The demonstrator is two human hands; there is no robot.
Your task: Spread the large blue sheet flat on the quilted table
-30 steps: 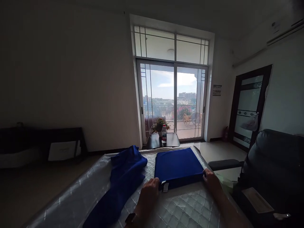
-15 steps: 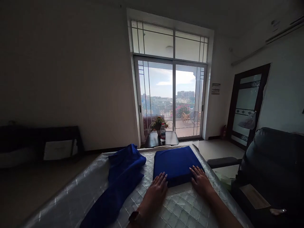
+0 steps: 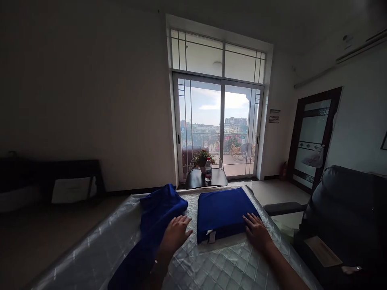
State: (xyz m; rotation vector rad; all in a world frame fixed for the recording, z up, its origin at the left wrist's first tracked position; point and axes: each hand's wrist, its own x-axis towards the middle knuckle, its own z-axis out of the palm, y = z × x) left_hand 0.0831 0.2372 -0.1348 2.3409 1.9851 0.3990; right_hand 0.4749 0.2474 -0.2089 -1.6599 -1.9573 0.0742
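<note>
in the head view, i have the folded blue cloth (image 3: 229, 209) lying as a flat, squarish block just below and right of the middle of the frame, with a white tag (image 3: 212, 237) showing at its near left corner. my right hand (image 3: 257, 233) is at the block's near right corner, fingers spread wide and flat, the tips on the fabric, gripping nothing that i can see. my left hand (image 3: 177, 233) is in the lower middle, between the block and the loose blue cloth (image 3: 133, 262); its fingers point forward and the thumb stands apart, so i read it as fairly wide and holding nothing. i can't tell from here whether it touches the loose cloth beneath it. that cloth runs rumpled from the centre down toward the lower left. both cloths rest on a silvery quilted surface (image 3: 229, 266) filling the bottom of the frame. past its far edge, at the centre, i see a small dark table (image 3: 193, 181) bearing a bottle (image 3: 208, 172) and a potted plant (image 3: 203, 158), in front of a sliding glass door (image 3: 223, 129). a dark armchair (image 3: 347, 205) fills the lower right.
</note>
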